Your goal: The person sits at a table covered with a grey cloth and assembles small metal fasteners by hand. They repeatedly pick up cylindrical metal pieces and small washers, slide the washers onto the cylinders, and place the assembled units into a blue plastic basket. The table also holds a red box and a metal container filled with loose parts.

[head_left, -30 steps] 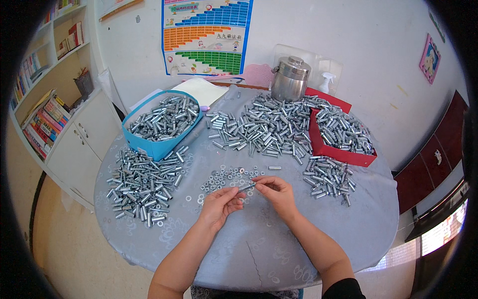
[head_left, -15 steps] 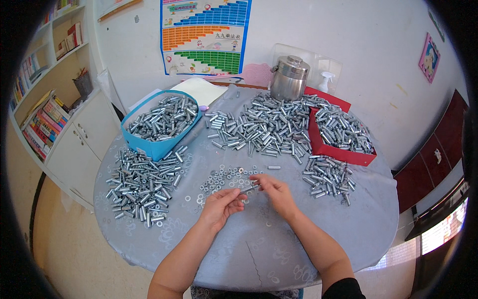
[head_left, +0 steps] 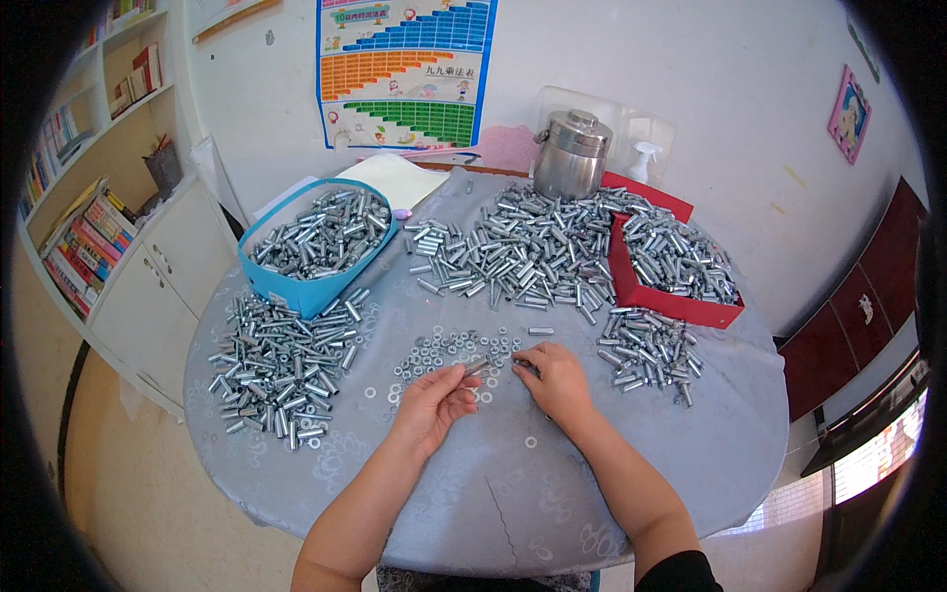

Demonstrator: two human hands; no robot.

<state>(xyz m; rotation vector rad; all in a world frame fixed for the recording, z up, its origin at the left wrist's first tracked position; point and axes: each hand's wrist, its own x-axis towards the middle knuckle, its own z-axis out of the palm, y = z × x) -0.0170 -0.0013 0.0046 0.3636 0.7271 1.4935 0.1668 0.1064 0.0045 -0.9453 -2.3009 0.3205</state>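
Working on tube (head_left: 476,366) between hands, seemingly: left hand (head_left: 436,405) pinching it; right hand (head_left: 558,382) curled, can't tell if holding anything. Rings (head_left: 453,347) just beyond. Next move likely needs steady left pinch.

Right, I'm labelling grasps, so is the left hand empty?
No, the left hand holds a small silvery metal cylinder between its thumb and fingers.

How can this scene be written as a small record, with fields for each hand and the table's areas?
Left hand: holds a metal piece
Right hand: fingers bent; contents unclear
Middle: small rings
Left side: blue box of metal parts, left pile before it
Right side: red box, also filled
Back: steel pot
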